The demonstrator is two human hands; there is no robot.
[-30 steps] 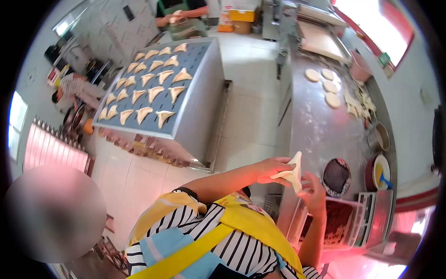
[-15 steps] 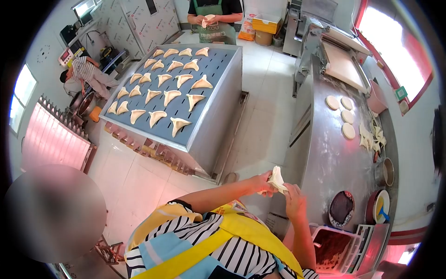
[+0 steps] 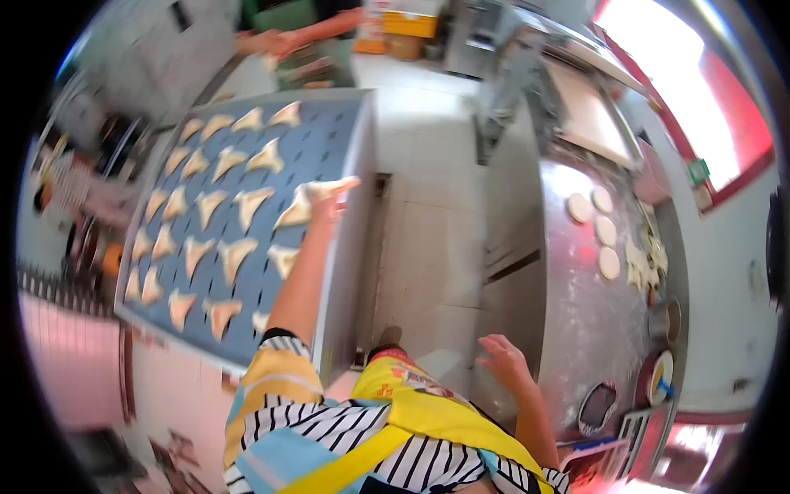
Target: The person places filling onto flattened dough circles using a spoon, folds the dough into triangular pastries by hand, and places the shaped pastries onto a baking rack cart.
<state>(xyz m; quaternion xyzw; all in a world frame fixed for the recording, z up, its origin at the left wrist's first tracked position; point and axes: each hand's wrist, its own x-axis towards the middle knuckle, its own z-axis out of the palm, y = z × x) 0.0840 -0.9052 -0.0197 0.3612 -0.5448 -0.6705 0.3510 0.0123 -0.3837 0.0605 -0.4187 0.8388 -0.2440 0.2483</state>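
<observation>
My left hand (image 3: 328,209) reaches over the right side of a dark slotted tray top (image 3: 325,140) and holds a folded, three-cornered dough piece (image 3: 296,211). Several similar pale dough pieces (image 3: 238,257) lie in rows on that surface, around and left of my hand. Whether the held piece touches the surface is unclear. My right hand (image 3: 504,360) is in the air beside the steel counter (image 3: 568,329), fingers apart and nothing in them.
On the counter sit several flat dough rounds (image 3: 604,230), dough scraps (image 3: 642,265), a bowl of dark filling (image 3: 598,407) and a metal pot (image 3: 666,321). A co-worker (image 3: 304,49) stands behind the tray; another person (image 3: 78,189) bends at far left.
Both hands were together on the dough piece. My left hand has carried it left over the tray, while my right hand has let go and lowered. The view has shifted.
</observation>
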